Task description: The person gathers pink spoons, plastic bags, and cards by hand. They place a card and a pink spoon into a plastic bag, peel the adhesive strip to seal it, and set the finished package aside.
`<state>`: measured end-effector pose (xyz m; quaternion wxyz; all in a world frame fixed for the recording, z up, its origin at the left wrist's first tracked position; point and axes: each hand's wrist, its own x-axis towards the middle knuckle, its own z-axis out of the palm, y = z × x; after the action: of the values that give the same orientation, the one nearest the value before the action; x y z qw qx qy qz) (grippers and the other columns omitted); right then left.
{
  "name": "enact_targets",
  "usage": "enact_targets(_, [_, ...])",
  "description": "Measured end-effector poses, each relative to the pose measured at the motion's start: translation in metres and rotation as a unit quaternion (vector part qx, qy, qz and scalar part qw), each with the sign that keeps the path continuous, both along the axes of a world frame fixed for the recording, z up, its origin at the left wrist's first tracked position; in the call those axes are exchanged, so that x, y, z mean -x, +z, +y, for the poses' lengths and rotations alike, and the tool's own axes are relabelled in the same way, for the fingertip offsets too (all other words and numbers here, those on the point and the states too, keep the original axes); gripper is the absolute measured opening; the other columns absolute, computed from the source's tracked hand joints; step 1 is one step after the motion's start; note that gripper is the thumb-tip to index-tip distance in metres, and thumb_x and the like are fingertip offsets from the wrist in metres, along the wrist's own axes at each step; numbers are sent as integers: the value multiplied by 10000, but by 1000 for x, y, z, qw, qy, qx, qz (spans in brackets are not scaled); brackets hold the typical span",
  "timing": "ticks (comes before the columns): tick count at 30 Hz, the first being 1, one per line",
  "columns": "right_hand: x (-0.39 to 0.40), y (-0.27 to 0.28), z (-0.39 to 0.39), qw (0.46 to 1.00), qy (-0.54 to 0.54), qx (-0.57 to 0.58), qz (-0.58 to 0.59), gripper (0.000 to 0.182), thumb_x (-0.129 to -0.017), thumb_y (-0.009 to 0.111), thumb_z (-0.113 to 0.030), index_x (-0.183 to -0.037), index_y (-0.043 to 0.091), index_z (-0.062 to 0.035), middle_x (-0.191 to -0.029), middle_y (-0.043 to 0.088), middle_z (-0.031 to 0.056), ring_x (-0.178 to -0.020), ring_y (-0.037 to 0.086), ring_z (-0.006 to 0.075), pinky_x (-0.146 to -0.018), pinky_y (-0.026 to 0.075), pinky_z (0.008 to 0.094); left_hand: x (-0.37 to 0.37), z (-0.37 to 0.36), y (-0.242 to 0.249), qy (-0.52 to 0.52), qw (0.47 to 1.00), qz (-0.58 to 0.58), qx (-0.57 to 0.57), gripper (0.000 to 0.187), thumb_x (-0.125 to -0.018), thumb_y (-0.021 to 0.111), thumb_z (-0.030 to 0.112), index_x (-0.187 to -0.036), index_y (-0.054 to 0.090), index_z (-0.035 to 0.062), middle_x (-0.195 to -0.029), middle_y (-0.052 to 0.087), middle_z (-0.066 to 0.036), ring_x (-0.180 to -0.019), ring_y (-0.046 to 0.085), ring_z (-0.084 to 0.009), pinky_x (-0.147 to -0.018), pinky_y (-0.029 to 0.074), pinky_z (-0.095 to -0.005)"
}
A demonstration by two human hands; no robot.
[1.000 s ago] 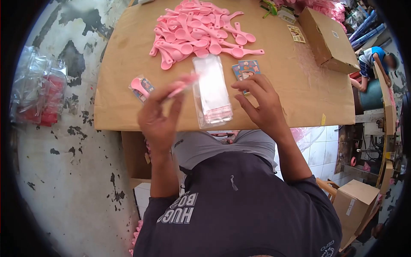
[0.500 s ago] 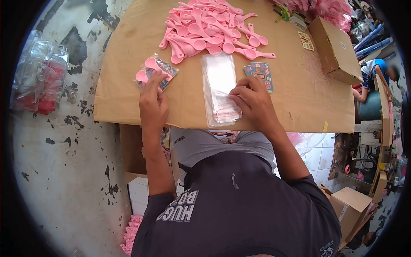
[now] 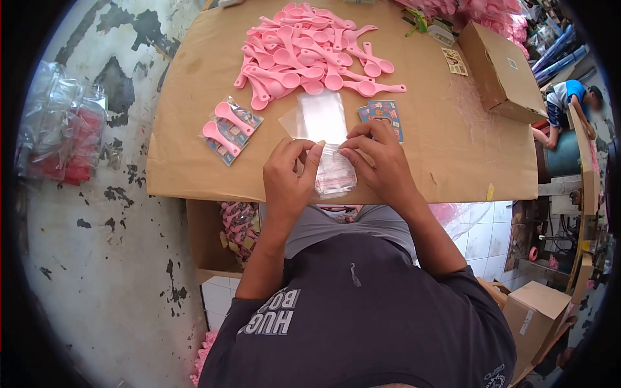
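Both hands are at a stack of clear plastic bags (image 3: 325, 116) near the table's front edge. My left hand (image 3: 292, 171) pinches the left edge of a clear plastic bag (image 3: 335, 169), its thumb against the fingers. On the other side, my right hand (image 3: 380, 161) has thumb and fingertips closed on the bag's right edge. Left of the hands, two pink measuring spoons (image 3: 222, 138) lie on packets holding printed cards (image 3: 228, 155). Blue printed cards (image 3: 390, 115) sit just beyond my right hand, partly covered by it.
A large heap of pink spoons (image 3: 304, 52) covers the table's far middle. At the right stands a cardboard box (image 3: 501, 71), with pink bundles (image 3: 495, 22) behind it. Plastic-wrapped red material (image 3: 81, 142) lies at far left. Another person (image 3: 569, 103) is at the far right.
My left hand has left the spoons and moved right to the clear bags. Both hands now grip a bag, its lower end bunched up. The two spoons lie released on the packets.
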<state>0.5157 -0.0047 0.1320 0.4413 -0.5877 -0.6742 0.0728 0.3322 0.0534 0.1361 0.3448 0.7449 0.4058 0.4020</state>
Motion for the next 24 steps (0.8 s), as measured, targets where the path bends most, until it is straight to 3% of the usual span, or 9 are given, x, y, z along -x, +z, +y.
enact_targets(2, [-1,-4,0,1000,17,18,20,111,-870,729,-124,-890,712,-15,-971,608,86,-927,547,273,-817,455,399,0,-3,0,6,1000,2,-22,164,-944,706,133,-943,695,-31,-730,534,-25,-602,405,-68,-535,325,-256])
enact_targets(4, [-2,-4,0,999,14,25,24,112,-873,725,-122,-891,712,-12,-964,608,88,-928,546,273,-817,453,399,3,-6,-2,8,1000,1,3,139,-909,726,126,-918,694,-9,-753,544,-81,-658,544,-182,-593,427,-336])
enact_targets(8, [-2,-3,1,997,27,57,44,123,-882,721,-133,-893,713,-11,-949,610,98,-935,543,284,-832,448,408,5,-10,-9,-5,997,-1,-80,127,-887,743,112,-964,709,16,-761,486,-27,-646,409,-127,-577,347,-288])
enact_targets(11, [-2,7,1,994,27,101,34,128,-883,729,-126,-925,716,-7,-980,645,91,-964,590,272,-854,467,383,7,-11,-9,2,998,-16,-64,137,-869,747,100,-990,718,43,-789,482,-31,-693,430,-144,-606,363,-296])
enact_targets(18, [-2,2,9,994,28,106,31,161,-906,716,-156,-920,715,5,-968,659,95,-961,603,260,-856,467,372,18,-6,-21,-45,995,31,-82,130,-882,738,105,-971,748,10,-837,543,-90,-770,561,-226,-690,459,-353])
enact_targets(21, [-2,9,10,996,9,84,36,137,-893,728,-125,-925,713,7,-992,659,99,-953,605,261,-831,480,370,20,-6,-21,-51,991,77,-98,127,-886,736,107,-969,752,12,-830,539,-91,-781,563,-225,-697,463,-345])
enact_targets(23, [-1,21,11,997,-62,-42,17,81,-873,735,-95,-913,716,-27,-978,631,104,-957,577,293,-816,473,401,20,-6,-19,-49,991,83,-97,134,-902,724,125,-955,754,5,-813,526,-99,-779,564,-233,-695,464,-346])
enact_targets(24, [0,30,9,997,-60,-42,18,81,-873,735,-95,-913,716,-27,-978,631,104,-957,577,293,-816,473,401,19,-6,-19,-48,991,83,-96,134,-902,724,125,-955,754,5,-813,526,-99,-779,564,-233,-695,464,-346])
